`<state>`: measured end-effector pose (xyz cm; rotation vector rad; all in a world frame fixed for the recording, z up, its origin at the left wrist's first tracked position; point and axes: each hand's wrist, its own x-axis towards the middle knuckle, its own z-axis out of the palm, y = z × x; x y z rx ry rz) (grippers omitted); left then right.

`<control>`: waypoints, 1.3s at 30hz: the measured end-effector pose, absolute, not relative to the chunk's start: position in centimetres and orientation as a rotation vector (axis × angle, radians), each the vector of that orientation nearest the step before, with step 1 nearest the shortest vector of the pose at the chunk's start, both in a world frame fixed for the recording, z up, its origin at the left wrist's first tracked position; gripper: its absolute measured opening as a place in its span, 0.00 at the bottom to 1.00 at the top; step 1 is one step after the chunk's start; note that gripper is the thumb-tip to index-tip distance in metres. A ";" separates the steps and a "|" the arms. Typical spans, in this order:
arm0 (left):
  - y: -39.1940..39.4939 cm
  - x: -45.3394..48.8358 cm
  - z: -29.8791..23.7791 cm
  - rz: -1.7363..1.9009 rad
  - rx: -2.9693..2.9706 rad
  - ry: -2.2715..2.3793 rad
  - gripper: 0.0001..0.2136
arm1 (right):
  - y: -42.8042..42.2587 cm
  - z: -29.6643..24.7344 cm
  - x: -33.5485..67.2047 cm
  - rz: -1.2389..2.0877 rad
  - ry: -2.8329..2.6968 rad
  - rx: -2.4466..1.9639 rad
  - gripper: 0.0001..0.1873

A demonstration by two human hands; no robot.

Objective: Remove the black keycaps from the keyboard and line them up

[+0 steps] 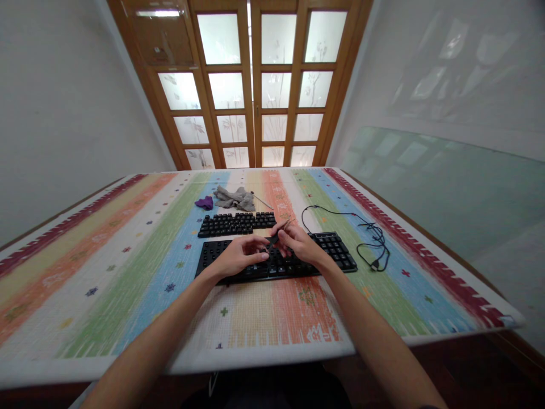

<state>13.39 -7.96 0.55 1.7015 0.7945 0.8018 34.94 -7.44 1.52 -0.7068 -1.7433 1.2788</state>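
Observation:
Over the middle of a black keyboard (238, 276), both my hands meet in front of me. My right hand (298, 241) is closed around a thin pointed tool (286, 224), which looks like tweezers; its tip sticks up past the fingers. Between the hands is a small black piece (273, 239), perhaps a keycap, too small to make out. My left hand (244, 254) has its fingers bent and closed towards this piece. On the keyboard's left part, bare key stems show; its number pad (336, 250) still carries keycaps. Behind it, loose black keycaps (234, 224) lie in rows.
A grey cloth (234, 199) and a purple cloth (204, 203) lie behind the keycaps, with a thin stick (263, 201) beside them. The keyboard's black cable (372, 230) is looped on the right. A striped tablecloth (140, 272) covers the table.

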 end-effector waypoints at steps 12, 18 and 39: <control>-7.7 13.9 1.3 0.876 1.664 0.810 0.17 | -7.6 1.9 35.2 1.190 -1.803 -0.727 0.24; -8.0 13.6 1.9 0.930 2.074 0.949 0.09 | -7.4 1.9 35.1 1.039 -1.825 -0.842 0.23; -4.0 12.7 0.8 1.060 2.000 1.037 0.14 | -7.8 2.1 34.7 0.769 -1.755 -1.059 0.20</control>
